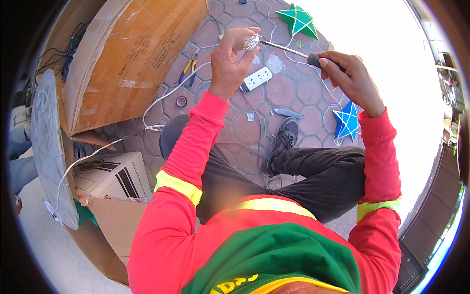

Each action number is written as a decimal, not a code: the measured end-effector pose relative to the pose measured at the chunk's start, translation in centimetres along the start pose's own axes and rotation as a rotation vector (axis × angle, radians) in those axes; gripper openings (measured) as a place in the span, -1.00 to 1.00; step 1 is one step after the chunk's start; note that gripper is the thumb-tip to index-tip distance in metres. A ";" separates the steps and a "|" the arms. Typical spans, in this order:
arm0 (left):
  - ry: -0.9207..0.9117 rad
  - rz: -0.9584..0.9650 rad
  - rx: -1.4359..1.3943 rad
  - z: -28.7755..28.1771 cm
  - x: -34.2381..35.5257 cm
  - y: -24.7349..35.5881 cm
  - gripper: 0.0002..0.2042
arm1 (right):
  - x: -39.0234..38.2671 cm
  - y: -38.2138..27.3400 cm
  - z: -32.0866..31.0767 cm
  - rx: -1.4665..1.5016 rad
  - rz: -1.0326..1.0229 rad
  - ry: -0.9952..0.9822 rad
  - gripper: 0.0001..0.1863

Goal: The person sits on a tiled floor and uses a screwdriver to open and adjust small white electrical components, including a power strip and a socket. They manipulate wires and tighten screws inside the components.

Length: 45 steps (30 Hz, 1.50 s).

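My left hand (229, 63) is raised above the paving, its thumb and fingers closed around a small clear-and-white electrical fitting (251, 42). I cannot make out its exact kind. In my right hand (356, 81) is a screwdriver (289, 48), gripped by its dark handle. The long shaft points left, and its tip meets or nearly meets the fitting. Below the hands, a white power strip (256, 79) lies on the paving. Pliers with yellow-and-blue handles (188, 71) rest to the left of my left hand, near a roll of tape (181, 101).
A large cardboard box (142, 59) stands at the left, with a smaller white box (115, 174) nearer. White cords (169, 93) trail over the hexagonal paving. A green star lantern (298, 22) lies far ahead, a blue star lantern (346, 122) at the right. A flat grey piece (289, 113) lies near my shoe.
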<state>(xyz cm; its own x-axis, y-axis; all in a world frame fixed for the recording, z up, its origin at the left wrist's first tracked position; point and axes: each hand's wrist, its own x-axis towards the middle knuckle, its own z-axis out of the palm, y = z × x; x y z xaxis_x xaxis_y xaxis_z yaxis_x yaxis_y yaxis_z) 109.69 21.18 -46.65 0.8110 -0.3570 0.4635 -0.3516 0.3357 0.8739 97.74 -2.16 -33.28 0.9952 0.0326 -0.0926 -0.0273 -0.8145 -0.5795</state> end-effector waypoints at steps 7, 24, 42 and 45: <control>-0.006 0.000 0.038 0.0 0.1 0.0 -0.65 | 0.0 0.5 0.3 0.089 -0.009 -0.002 -0.66; -0.004 -0.016 0.092 -0.4 0.0 -0.2 -0.65 | 0.3 -0.7 0.5 -0.118 -0.282 0.111 -0.79; 0.014 -0.043 0.067 -0.4 0.0 -0.2 -0.65 | 0.0 -1.8 -0.2 -0.114 -0.194 0.164 -0.73; 0.004 -0.010 0.061 -0.2 0.0 -0.2 -0.64 | -0.2 -1.8 -0.7 0.137 0.156 0.027 -0.72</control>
<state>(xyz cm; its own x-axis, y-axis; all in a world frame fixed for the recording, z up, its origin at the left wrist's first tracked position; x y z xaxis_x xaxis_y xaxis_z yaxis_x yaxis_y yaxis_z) 109.83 21.29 -46.83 0.8162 -0.3569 0.4544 -0.3712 0.2788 0.8857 97.65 -1.10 -31.60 0.9799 -0.1053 -0.1694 -0.1924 -0.7220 -0.6646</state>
